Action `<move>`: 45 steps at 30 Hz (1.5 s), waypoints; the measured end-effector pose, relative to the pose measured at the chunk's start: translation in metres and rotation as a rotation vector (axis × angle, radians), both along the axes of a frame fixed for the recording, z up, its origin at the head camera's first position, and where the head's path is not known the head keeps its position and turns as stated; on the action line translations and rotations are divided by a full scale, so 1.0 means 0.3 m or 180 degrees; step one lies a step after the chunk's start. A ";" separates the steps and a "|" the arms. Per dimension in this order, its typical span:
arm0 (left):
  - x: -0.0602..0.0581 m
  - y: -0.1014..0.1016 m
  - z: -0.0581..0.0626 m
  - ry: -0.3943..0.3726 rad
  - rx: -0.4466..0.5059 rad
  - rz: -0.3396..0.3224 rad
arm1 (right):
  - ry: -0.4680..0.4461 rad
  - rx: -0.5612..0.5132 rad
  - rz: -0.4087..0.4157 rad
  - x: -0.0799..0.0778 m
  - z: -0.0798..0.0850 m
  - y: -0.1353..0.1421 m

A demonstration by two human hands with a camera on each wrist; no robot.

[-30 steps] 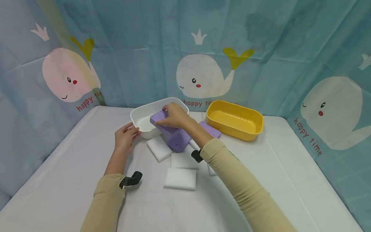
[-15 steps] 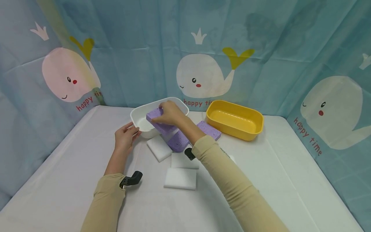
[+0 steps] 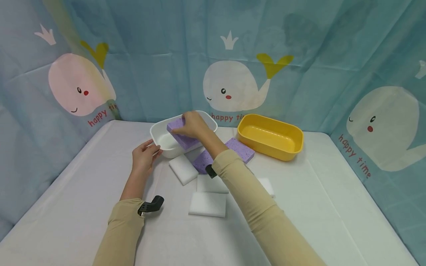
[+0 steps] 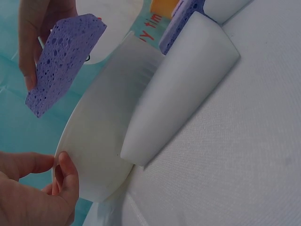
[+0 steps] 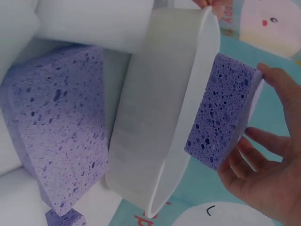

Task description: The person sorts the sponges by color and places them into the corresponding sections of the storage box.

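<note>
A purple porous sponge point(image 3: 183, 137) is in my right hand point(image 3: 195, 127), gripped between thumb and fingers, tilted above the white tub point(image 3: 162, 133). The right wrist view shows this sponge point(image 5: 225, 108) at the tub's rim, with the fingers at its far side. My left hand point(image 3: 144, 157) pinches the tub's near-left rim between thumb and fingers, as the left wrist view also shows of that hand point(image 4: 44, 188). Two more purple sponges lie to the right, one sponge point(image 3: 202, 162) partly behind my right arm, another sponge point(image 3: 242, 150) near the yellow tub.
A yellow tub point(image 3: 270, 138) stands at the back right. Several white sponge blocks lie in front of the tubs, among them a tilted block point(image 3: 183, 169) against the white tub and a nearer block point(image 3: 208, 204). A curtain with whales point(image 3: 229, 87) hangs behind the table.
My right hand has moved left and slightly back with the sponge, farther over the white tub. As the right arm shifted left, a white block to its right came into view. The left hand stays put.
</note>
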State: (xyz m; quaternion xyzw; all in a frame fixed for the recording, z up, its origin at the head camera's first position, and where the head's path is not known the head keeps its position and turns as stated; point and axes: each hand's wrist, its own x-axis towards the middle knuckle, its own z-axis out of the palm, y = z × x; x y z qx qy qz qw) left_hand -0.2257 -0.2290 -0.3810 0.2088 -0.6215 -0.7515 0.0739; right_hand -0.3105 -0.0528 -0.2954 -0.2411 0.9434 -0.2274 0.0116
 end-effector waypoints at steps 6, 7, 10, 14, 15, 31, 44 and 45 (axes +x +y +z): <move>-0.002 -0.006 -0.003 -0.0039 -0.0013 0.0017 | 0.0063 -0.0019 -0.0095 -0.028 -0.004 -0.030; -0.002 -0.006 -0.003 -0.0042 -0.0020 0.0004 | 0.0069 -0.0020 -0.0111 -0.032 -0.006 -0.035; -0.003 -0.003 -0.002 -0.0039 -0.0025 -0.0024 | 0.0072 -0.0019 -0.0130 -0.042 -0.008 -0.049; -0.005 0.000 -0.001 -0.0013 -0.0010 -0.0014 | 0.0105 -0.0005 -0.0119 -0.049 -0.007 -0.066; -0.006 0.001 -0.002 -0.0001 -0.0005 -0.0011 | 0.0117 0.0014 -0.0131 -0.051 -0.007 -0.070; -0.007 0.003 -0.002 0.0082 0.0008 -0.0003 | 0.0127 0.0213 -0.0310 -0.095 -0.058 -0.143; -0.010 0.007 0.000 0.0057 0.0029 0.0014 | 0.0041 0.0096 -0.0405 -0.086 -0.086 -0.157; -0.009 0.007 0.000 0.0060 0.0018 0.0013 | 0.0032 0.0076 -0.0398 -0.086 -0.088 -0.155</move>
